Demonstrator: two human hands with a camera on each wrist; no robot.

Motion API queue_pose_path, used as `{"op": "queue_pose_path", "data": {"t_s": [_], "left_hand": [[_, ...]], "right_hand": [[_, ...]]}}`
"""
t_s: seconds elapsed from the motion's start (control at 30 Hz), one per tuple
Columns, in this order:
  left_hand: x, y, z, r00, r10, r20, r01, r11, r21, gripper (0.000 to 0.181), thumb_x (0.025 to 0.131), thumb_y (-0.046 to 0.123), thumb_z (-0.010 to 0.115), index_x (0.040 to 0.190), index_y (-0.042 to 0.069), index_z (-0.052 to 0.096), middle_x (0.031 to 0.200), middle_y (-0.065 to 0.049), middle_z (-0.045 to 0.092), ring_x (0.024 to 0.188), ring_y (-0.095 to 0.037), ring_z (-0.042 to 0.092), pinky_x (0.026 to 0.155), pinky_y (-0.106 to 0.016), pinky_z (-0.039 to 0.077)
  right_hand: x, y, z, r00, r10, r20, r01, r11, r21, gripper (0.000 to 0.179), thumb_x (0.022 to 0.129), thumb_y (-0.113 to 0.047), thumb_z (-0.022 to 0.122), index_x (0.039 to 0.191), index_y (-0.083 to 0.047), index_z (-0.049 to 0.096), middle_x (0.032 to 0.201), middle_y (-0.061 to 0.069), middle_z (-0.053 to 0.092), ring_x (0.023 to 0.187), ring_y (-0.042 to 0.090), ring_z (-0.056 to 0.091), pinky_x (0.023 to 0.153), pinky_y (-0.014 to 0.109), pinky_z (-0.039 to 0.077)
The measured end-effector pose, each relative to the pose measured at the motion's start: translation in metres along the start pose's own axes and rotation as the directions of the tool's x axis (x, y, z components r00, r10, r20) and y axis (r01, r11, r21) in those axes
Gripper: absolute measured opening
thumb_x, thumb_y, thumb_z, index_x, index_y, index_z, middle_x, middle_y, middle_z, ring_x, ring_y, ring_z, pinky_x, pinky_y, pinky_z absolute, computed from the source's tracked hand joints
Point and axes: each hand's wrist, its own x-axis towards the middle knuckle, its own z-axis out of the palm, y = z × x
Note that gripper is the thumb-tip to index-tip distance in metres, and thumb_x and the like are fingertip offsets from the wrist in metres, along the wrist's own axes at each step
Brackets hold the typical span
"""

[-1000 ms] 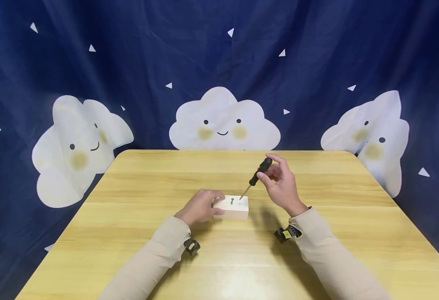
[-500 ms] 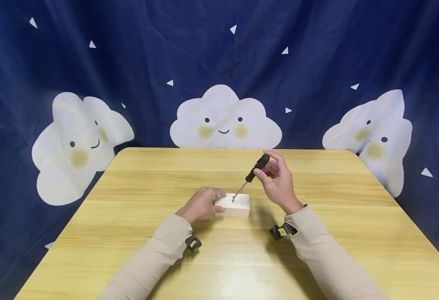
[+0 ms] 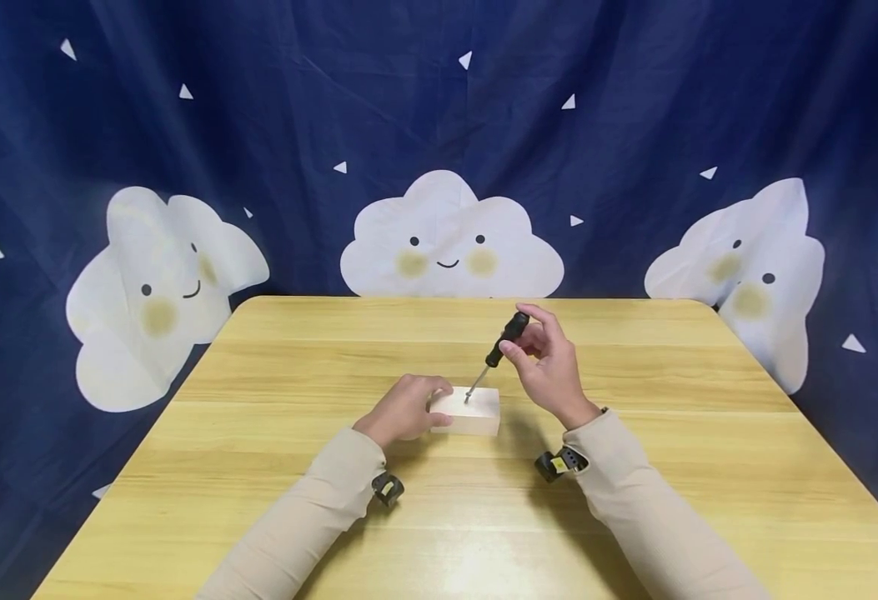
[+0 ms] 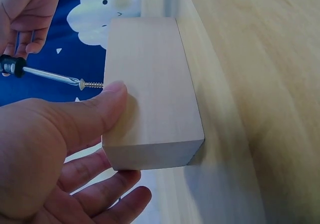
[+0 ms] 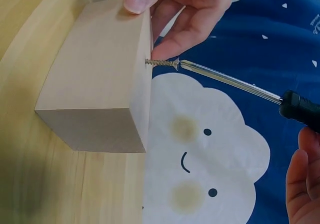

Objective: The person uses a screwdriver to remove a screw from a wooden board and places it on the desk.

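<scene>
A pale wooden block (image 3: 476, 417) lies on the table, and my left hand (image 3: 404, 408) grips its left end, thumb on the near side and fingers on the far side. From the block's top face a screw (image 5: 162, 62) stands up, its thread largely exposed. My right hand (image 3: 551, 367) holds a screwdriver (image 3: 508, 337) by its black handle, thumb and fingers around it. The metal shaft (image 4: 52, 75) leans to the right, with its tip at the screw head. In the right wrist view the shaft meets the head at a slight angle.
The light wood-grain table (image 3: 258, 500) has rounded far corners. Behind it hangs a dark blue curtain (image 3: 273, 100) with white smiling clouds (image 3: 446, 217). Each wrist wears a black camera on a strap, close to its beige sleeve (image 3: 634, 492).
The screwdriver tip has come leftward from above the block's right part onto the screw head. My right hand has shifted left with it, while my left hand keeps its grip on the block.
</scene>
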Motion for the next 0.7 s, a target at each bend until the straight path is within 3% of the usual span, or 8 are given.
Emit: {"op": "queue_pose_path", "data": {"t_s": [0.47,0.7], "left_hand": [[0.002,0.0,0.002,1.0,-0.015,0.027,0.015,1.0,0.003,0.044,0.083,0.024,0.078,0.122,0.008,0.063,0.119,-0.008,0.066,0.1,-0.021,0.06,0.094,-0.037,0.048],[0.001,0.001,0.001,1.0,-0.018,0.024,0.018,1.0,-0.002,0.043,0.083,0.021,0.079,0.12,0.007,0.064,0.114,-0.008,0.067,0.089,-0.017,0.059,0.089,-0.036,0.049]], "right_hand": [[0.001,-0.006,0.003,0.998,-0.053,0.022,0.054,0.997,-0.046,0.051,0.078,0.02,0.068,0.124,0.015,0.045,0.079,0.025,0.065,0.066,0.034,0.063,0.059,0.042,0.055],[0.001,0.006,0.01,0.992,-0.114,0.046,0.116,0.992,-0.051,0.053,0.076,0.02,0.07,0.123,0.012,0.048,0.076,0.022,0.066,0.064,0.033,0.064,0.054,0.044,0.055]]}}
